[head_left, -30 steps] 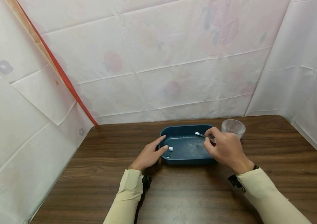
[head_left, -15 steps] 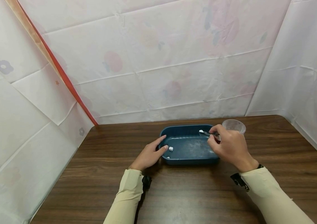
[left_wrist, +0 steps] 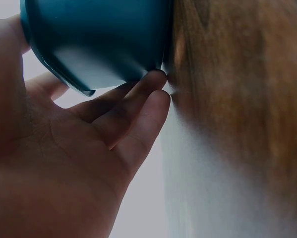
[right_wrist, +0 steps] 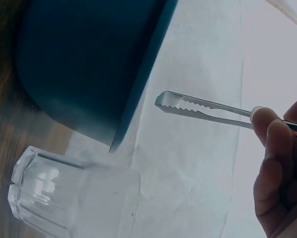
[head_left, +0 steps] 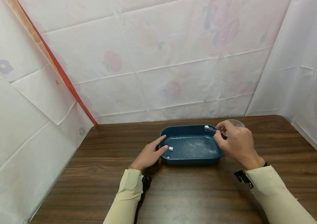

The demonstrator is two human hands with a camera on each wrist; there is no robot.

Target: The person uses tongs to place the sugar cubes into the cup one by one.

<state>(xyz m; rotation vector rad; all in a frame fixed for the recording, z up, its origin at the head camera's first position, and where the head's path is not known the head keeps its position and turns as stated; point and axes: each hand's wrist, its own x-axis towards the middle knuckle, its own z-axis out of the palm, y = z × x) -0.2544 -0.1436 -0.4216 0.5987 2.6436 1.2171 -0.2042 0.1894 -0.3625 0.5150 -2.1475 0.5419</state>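
Observation:
A dark blue rectangular tray (head_left: 192,162) stands on the table. My left hand (head_left: 148,156) holds its left end, with thumb and index finger over the rim; in the left wrist view, other fingers lie against the outer wall (left_wrist: 103,44). My right hand (head_left: 237,142) pinches metal tweezers (head_left: 212,129) above the tray's far right corner. A small white cube (head_left: 206,127) shows at their tips. In the right wrist view the serrated tweezers (right_wrist: 169,99) point toward the tray rim. Another white cube (head_left: 171,149) lies inside at the left, near a partly hidden white piece (head_left: 168,157).
A clear glass (right_wrist: 49,193) stands just right of the tray, mostly behind my right hand in the head view. Brown wood-grain table (head_left: 172,196) extends around the tray. White printed sheets (head_left: 158,77) hang behind and at both sides.
My right hand has moved right and slightly away from me, carrying the tweezers and white cube toward the tray's far right corner. My left hand and the tray have stayed put.

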